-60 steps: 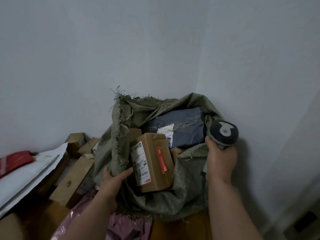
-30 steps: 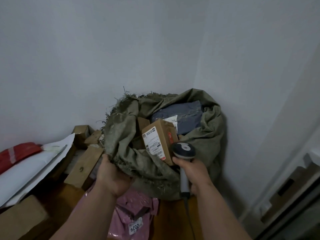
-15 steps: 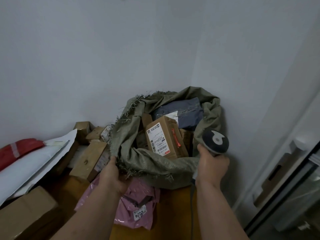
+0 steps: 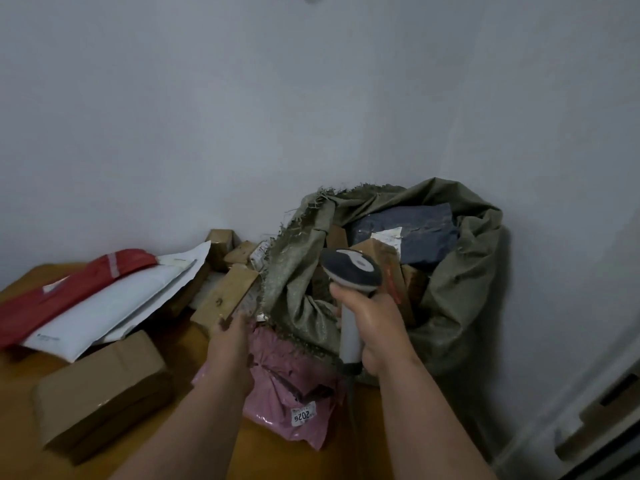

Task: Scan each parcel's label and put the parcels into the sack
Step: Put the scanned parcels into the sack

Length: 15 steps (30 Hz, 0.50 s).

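An olive woven sack [image 4: 453,292] stands open in the wall corner. Inside it lie a dark blue bag [image 4: 419,230] and a brown labelled box [image 4: 393,271], partly hidden by the scanner. My right hand [image 4: 379,327] grips the white handle of the barcode scanner [image 4: 353,270], whose dark head is in front of the sack's mouth. My left hand [image 4: 230,344] reaches left of the sack's rim, its fingertips on the near end of a flat brown parcel [image 4: 227,292] that leans against the sack.
A pink poly bag [image 4: 287,389] with a white label lies under my wrists. On the orange table [image 4: 20,375] are a large brown box [image 4: 100,393], a white mailer [image 4: 104,306], a red bag [image 4: 69,285] and small boxes [image 4: 221,242] by the wall.
My left hand has let go of the sack's rim and moved left to the flat brown parcel. My right hand has swung the scanner leftward in front of the sack. The view has turned left.
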Motion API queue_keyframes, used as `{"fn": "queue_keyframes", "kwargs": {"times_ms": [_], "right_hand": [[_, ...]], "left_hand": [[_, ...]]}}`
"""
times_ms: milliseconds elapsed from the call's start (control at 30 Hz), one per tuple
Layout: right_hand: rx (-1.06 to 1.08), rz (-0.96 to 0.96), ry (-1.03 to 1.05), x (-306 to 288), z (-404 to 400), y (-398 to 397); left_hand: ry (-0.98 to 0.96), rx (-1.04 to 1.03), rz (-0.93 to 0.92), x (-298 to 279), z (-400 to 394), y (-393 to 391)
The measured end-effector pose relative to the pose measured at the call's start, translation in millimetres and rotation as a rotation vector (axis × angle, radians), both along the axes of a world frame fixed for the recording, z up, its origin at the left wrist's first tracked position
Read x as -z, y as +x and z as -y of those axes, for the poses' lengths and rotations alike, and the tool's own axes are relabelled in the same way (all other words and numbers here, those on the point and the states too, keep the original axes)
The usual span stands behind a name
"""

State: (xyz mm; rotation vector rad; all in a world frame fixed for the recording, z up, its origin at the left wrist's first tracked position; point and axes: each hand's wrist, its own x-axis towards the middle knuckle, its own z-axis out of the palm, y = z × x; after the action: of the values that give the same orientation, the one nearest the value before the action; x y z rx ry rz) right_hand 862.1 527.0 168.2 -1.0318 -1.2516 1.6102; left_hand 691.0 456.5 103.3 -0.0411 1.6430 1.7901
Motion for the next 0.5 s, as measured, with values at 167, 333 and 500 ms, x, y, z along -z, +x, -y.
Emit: {"fn": "queue_keyframes", "kwargs": {"times_ms": [167, 333, 500], "right_hand": [[-0.243, 0.097, 0.015, 12, 13, -40], [-0.417, 0.169, -0.013, 26, 39, -85], [-0.463, 0.234, -0.08, 50, 60, -137]], "left_hand": [[-0.049, -0.072, -0.044, 19, 30, -20], [-0.081, -0.142, -0.067, 29, 69, -60], [-0.194, -0.2, -0.097, 43, 108, -112]]}}
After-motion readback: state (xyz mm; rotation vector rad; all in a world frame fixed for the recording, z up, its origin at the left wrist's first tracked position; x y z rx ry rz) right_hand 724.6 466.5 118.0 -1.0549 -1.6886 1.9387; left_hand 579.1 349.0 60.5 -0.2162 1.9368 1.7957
